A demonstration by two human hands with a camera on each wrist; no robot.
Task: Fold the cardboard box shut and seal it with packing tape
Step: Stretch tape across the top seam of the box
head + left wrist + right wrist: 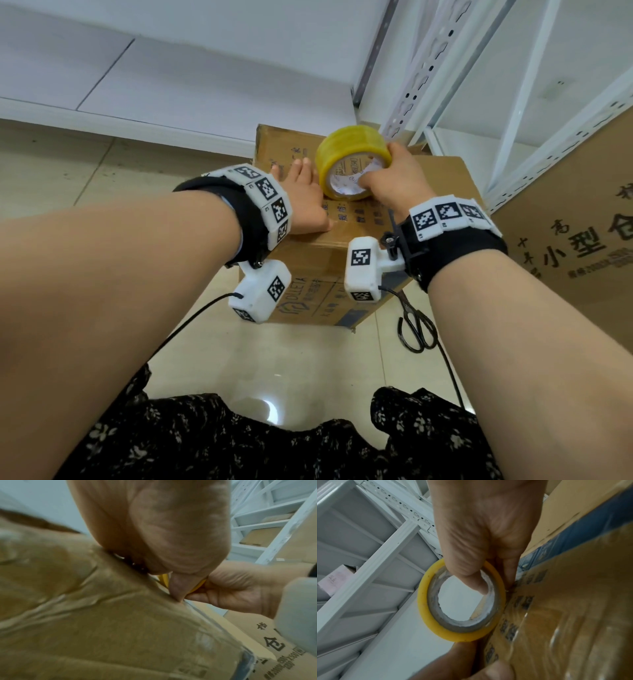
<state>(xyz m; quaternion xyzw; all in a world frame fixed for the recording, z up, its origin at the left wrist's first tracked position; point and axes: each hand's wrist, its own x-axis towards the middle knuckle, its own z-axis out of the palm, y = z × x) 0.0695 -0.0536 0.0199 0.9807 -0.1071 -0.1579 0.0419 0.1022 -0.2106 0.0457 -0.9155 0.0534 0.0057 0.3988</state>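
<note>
Cardboard fills much of every view: the cardboard box stands on the tiled floor with its top flaps folded down, and a glossy strip of clear tape — wrinkled, blurred in the left wrist view — can be made out along its top and front. The left hand is laid flat on the box top, fingers straight and pressed to the cardboard; its palm side is hidden from the head camera. The tape roll, yellow with a printed paper core, is stood on edge on the box top just beside that hand. It is gripped by the right hand: the thumb is hooked inside the core, as the right wrist view shows, and the other fingers are curled over the outer rim, mostly hidden behind the roll. Black scissors lie on the floor by the box, partly covered by the right forearm. A white metal rack and a larger printed carton — cut off at the frame edge — stand to the right.
</note>
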